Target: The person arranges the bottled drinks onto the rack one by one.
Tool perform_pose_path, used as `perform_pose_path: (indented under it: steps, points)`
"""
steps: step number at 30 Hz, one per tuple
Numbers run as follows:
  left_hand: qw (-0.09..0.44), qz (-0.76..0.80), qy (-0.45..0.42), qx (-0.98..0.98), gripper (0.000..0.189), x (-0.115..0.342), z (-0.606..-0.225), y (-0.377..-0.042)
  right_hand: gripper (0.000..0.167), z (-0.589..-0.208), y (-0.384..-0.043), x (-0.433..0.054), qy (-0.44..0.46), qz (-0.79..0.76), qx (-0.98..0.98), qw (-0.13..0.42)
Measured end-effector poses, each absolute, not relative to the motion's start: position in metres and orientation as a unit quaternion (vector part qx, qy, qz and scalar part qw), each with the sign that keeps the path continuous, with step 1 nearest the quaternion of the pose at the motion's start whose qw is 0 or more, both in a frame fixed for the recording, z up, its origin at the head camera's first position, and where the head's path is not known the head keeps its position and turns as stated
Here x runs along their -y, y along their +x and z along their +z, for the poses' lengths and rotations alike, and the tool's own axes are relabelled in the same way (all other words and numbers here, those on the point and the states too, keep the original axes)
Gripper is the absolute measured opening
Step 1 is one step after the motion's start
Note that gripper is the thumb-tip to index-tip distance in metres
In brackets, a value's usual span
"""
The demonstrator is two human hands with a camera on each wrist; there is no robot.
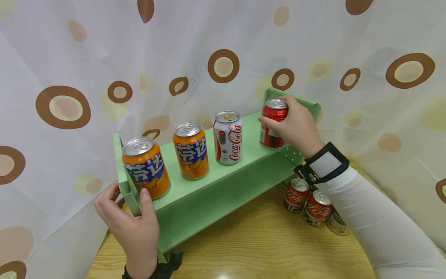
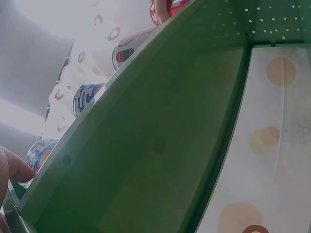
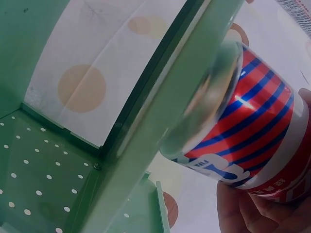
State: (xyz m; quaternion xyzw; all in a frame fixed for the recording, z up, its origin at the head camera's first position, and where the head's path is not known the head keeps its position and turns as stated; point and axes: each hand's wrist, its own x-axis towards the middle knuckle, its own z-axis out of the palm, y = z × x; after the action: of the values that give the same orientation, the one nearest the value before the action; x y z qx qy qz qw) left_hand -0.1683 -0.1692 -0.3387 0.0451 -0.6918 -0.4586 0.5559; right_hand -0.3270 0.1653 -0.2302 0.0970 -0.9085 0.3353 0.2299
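A green two-tier shelf (image 1: 195, 193) stands at a slant on the table. My left hand (image 1: 134, 228) grips its left end, fingers outside the side panel, thumb at the front beside the nearest orange Fanta can (image 1: 146, 166). A second orange Fanta can (image 1: 191, 151) and a white Coca-Cola can (image 1: 228, 137) stand upright along the top board. Toward the right end, my right hand (image 1: 296, 124) holds a red soda can (image 1: 273, 112) around its upper part. Blue stripes show on this red can (image 3: 257, 111) in the right wrist view; whether its base touches the board, I cannot tell.
Below the shelf's right end, two red cans (image 1: 317, 209) stand on the wooden table (image 1: 251, 244). Beside them a pale can (image 1: 337, 224) is partly hidden by my right sleeve. A patterned cloth (image 1: 174, 46) hangs close behind the shelf.
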Motion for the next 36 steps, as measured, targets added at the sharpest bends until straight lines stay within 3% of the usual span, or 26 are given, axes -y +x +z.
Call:
perform_pose_path:
  steps: [12, 22, 36]
  points:
    - [0.559, -0.460, 0.040, 0.689, 0.048, 0.169, -0.339, -0.169, 0.085, -0.231, -0.333, -0.159, 0.089, 0.322, 0.913, 0.233]
    - [0.556, -0.458, 0.042, 0.692, 0.048, 0.169, -0.339, -0.168, 0.112, -0.234, -0.321, -0.163, 0.106, 0.361, 0.907, 0.190]
    - [0.553, -0.456, 0.041, 0.696, 0.048, 0.170, -0.340, -0.167, 0.083, -0.256, -0.325, -0.185, 0.159, 0.493, 0.854, 0.051]
